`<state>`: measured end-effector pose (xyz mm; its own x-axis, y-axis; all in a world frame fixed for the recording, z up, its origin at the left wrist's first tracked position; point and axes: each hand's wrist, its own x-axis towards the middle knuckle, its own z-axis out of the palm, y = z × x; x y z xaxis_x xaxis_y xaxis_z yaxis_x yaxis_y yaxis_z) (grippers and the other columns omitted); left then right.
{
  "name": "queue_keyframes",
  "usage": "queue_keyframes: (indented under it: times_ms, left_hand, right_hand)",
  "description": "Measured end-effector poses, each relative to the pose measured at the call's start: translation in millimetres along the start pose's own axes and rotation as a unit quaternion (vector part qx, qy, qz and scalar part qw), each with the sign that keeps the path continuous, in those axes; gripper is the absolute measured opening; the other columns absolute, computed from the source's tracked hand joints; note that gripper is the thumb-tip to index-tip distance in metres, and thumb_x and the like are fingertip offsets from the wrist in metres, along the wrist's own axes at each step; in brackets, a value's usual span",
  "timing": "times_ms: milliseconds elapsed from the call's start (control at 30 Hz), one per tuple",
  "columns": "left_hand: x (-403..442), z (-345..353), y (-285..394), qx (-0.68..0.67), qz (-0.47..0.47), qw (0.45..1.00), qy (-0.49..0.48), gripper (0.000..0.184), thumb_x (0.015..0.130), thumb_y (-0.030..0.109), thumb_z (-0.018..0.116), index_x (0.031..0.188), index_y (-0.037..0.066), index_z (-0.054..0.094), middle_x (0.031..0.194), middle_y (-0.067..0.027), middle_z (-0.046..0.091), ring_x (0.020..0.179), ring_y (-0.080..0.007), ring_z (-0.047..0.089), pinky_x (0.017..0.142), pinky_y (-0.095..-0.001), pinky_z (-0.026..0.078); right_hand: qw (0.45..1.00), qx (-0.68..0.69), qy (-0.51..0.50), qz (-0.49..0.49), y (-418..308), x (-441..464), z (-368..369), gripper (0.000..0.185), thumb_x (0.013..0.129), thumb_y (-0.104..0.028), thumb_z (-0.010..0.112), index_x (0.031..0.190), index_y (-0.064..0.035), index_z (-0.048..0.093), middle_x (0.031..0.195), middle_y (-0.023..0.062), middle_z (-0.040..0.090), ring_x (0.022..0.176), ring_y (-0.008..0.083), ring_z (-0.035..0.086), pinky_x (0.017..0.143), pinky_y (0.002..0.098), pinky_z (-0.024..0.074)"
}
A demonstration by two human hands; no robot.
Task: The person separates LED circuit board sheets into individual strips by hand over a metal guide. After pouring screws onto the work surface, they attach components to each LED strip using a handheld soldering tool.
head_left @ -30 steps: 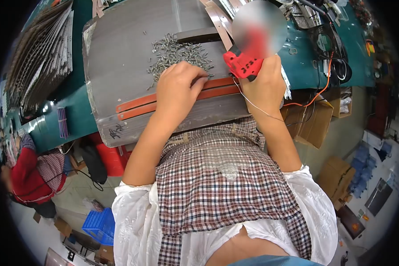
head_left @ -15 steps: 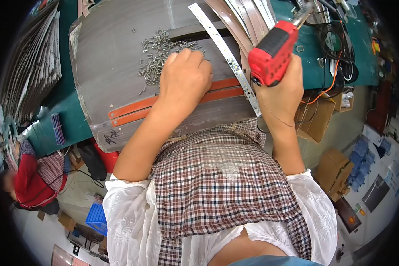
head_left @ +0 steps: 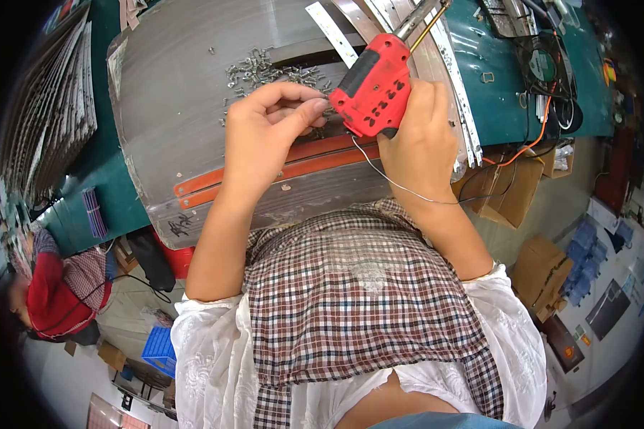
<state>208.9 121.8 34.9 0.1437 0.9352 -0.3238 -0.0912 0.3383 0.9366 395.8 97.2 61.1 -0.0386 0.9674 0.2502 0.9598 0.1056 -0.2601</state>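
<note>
My right hand grips a red and black soldering gun, whose metal nozzle and brass rod point away from me. A thin wire loops from its back end across my right wrist. My left hand is closed in a pinch beside the gun's back end; what is between its fingertips is too small to make out. Beyond and beside that hand lies a pile of small screw-like metal parts. A white LED strip runs under the gun, which hides part of it. Two orange strips lie near the board's front edge.
The grey board rests on a green table. More white strips lie at right, beside a fan and an orange cable. Stacked panels stand at left. A person in red sits at far left.
My right hand has brought the soldering gun leftward over the LED strip. My left hand has drawn back from the pile and turned, its thumb and forefinger now pinched near the gun.
</note>
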Motion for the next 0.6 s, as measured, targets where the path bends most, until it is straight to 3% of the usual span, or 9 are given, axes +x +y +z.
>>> queue_keyframes:
  times_ms: [33,133,333,433,533,567,600]
  left_hand:
    - [1,-1,-1,-0.013,-0.002,1.000,0.001,0.014,0.092,0.005,0.070,0.101,-0.004,0.069,0.091,-0.0102,0.072,0.081,-0.0143,0.070,0.071,-0.0240,0.057]
    - [1,-4,-3,-0.053,-0.017,0.998,0.004,0.018,0.090,0.006,0.072,0.105,-0.004,0.070,0.094,-0.0117,0.073,0.083,-0.0149,0.071,0.073,-0.0246,0.058]
    - [-1,-7,-5,-0.109,-0.016,0.994,-0.014,0.020,0.090,0.008,0.072,0.105,-0.004,0.070,0.095,-0.0130,0.073,0.084,-0.0168,0.071,0.073,-0.0255,0.059]
    - [-3,-9,-5,-0.119,-0.016,0.993,-0.009,0.018,0.090,0.007,0.072,0.105,-0.004,0.069,0.094,-0.0131,0.073,0.083,-0.0173,0.071,0.073,-0.0259,0.059]
    - [-5,-10,-4,-0.131,-0.022,0.991,-0.022,0.018,0.091,0.008,0.071,0.104,-0.003,0.069,0.092,-0.0117,0.073,0.084,-0.0185,0.073,0.073,-0.0252,0.060]
    - [-6,-9,-2,-0.135,-0.033,0.990,-0.026,0.017,0.091,0.008,0.071,0.104,-0.003,0.068,0.093,-0.0120,0.073,0.083,-0.0181,0.072,0.073,-0.0255,0.059]
    - [-7,-7,0,-0.139,-0.045,0.989,-0.030,0.016,0.091,0.008,0.071,0.103,-0.003,0.068,0.093,-0.0123,0.073,0.082,-0.0178,0.072,0.072,-0.0258,0.059]
  right_hand:
    - [1.000,-0.001,0.004,0.000,0,1,-1,0.034,0.074,0.007,0.061,0.106,-0.0010,0.052,0.098,0.0172,0.052,0.068,0.0363,0.063,0.057,0.0424,0.0521]
    - [0.999,0.000,-0.035,0.025,-1,-2,1,0.061,0.063,0.005,0.077,0.116,-0.0032,0.049,0.105,0.0173,0.051,0.080,0.0408,0.062,0.062,0.0454,0.0512]
    - [0.998,-0.003,-0.046,0.041,-3,9,7,0.058,0.063,0.001,0.081,0.113,-0.0033,0.051,0.104,0.0169,0.053,0.081,0.0429,0.061,0.069,0.0456,0.0516]
    - [0.998,0.033,-0.030,0.035,-1,18,-7,0.040,0.072,-0.002,0.077,0.103,-0.0017,0.051,0.099,0.0167,0.055,0.084,0.0407,0.064,0.069,0.0456,0.0523]
    - [0.983,0.158,-0.029,0.091,6,22,-22,0.052,0.067,-0.001,0.086,0.108,-0.0024,0.054,0.087,0.0071,0.062,0.079,0.0214,0.064,0.069,0.0331,0.0514]
    - [0.973,0.189,-0.054,0.121,4,24,-32,0.052,0.068,0.001,0.086,0.109,-0.0017,0.053,0.085,0.0046,0.063,0.076,0.0111,0.062,0.067,0.0271,0.0500]
    - [0.958,0.246,-0.063,0.133,2,24,-36,0.053,0.068,0.002,0.086,0.110,-0.0009,0.053,0.085,0.0055,0.063,0.074,0.0107,0.062,0.066,0.0264,0.0499]
